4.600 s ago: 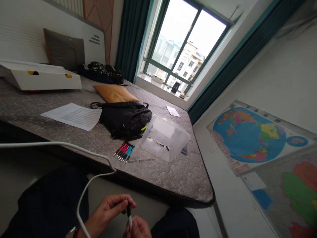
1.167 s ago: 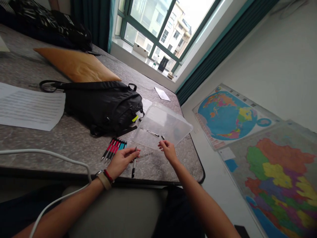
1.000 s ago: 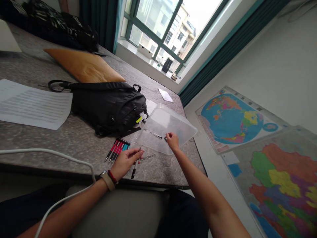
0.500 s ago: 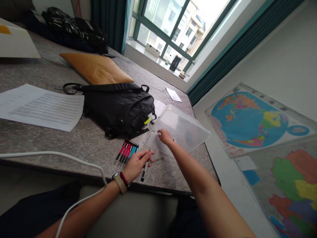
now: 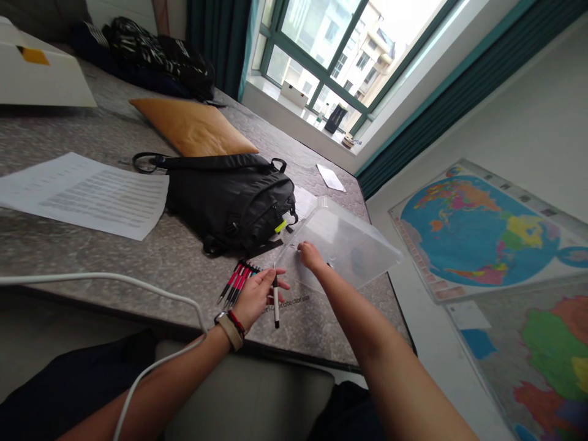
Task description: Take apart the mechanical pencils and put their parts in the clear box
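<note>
My left hand [image 5: 258, 295] grips a white pen with black ends [image 5: 276, 306] between thumb and fingers, the pen pointing down toward the table's front edge. Beside that hand, partly covered by it, several red and black pens [image 5: 235, 282] lie in a row; a bit of blue shows among them. My right hand [image 5: 310, 255] reaches to the near left part of a clear plastic bin [image 5: 362, 236]. Its fingers are curled together, and whatever they hold is too small to make out. A small dark thing shows beside the right wrist.
A black backpack [image 5: 225, 202] lies behind the pens. Left of it are a printed sheet [image 5: 105, 195] and a padded brown envelope [image 5: 197, 125]. A white cable [image 5: 138, 278] crosses the table's front edge and my left forearm. A white box [image 5: 46, 73] stands far left.
My left hand has turned, swinging the white pen more upright and away from the pen row. My right hand's fingers have drawn in slightly at the bin. The whole view has shifted a little.
</note>
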A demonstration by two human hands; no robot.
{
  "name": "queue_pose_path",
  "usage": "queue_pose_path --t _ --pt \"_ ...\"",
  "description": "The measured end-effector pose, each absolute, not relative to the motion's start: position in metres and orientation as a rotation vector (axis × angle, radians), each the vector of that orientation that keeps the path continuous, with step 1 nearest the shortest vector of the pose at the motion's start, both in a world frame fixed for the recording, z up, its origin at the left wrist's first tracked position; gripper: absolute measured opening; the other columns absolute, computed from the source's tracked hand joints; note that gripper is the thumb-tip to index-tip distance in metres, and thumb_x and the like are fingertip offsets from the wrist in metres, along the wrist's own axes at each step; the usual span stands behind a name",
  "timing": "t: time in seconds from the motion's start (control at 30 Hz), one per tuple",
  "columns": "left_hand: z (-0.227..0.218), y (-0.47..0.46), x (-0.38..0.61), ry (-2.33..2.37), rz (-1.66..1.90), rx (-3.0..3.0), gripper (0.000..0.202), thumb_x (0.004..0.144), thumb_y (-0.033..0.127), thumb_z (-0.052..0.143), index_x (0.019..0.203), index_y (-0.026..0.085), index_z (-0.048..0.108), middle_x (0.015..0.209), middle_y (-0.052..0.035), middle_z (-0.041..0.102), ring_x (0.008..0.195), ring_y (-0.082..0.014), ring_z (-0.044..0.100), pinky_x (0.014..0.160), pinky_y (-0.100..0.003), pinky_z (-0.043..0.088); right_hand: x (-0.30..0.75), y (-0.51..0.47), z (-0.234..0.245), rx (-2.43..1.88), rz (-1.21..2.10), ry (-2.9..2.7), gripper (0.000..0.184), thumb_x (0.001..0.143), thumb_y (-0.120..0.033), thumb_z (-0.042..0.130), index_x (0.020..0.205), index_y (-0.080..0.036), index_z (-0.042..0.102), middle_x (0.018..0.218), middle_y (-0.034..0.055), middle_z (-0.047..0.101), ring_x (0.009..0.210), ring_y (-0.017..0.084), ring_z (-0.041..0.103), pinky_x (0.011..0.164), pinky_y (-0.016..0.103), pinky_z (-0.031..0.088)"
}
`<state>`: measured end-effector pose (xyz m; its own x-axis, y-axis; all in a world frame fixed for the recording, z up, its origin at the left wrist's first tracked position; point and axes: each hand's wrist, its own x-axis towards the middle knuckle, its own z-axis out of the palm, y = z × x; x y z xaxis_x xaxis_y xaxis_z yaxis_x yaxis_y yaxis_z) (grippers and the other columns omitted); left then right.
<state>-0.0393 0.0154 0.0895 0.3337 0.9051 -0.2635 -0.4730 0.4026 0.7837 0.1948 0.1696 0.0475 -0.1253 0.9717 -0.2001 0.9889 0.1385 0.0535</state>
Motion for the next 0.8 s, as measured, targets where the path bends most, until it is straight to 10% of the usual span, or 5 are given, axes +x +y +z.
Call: queue_pose_path --t 0.8 --pt "0.081 0.014 -0.044 0.781 0.902 0.503 0.031 0.094 0.043 0.054 0.106 0.016 0.063 0.096 -0.0112 0.074 0.061 -0.0112 0.063 0.053 -0.020 0.046 0.225 0.158 0.028 2.346 -0.107 2.164 0.027 0.090 -0.012 0.050 0.110 -0.016 0.068 0.108 0.0095 0.072 0.096 0.017 0.065 0.084 0.023 0.045"
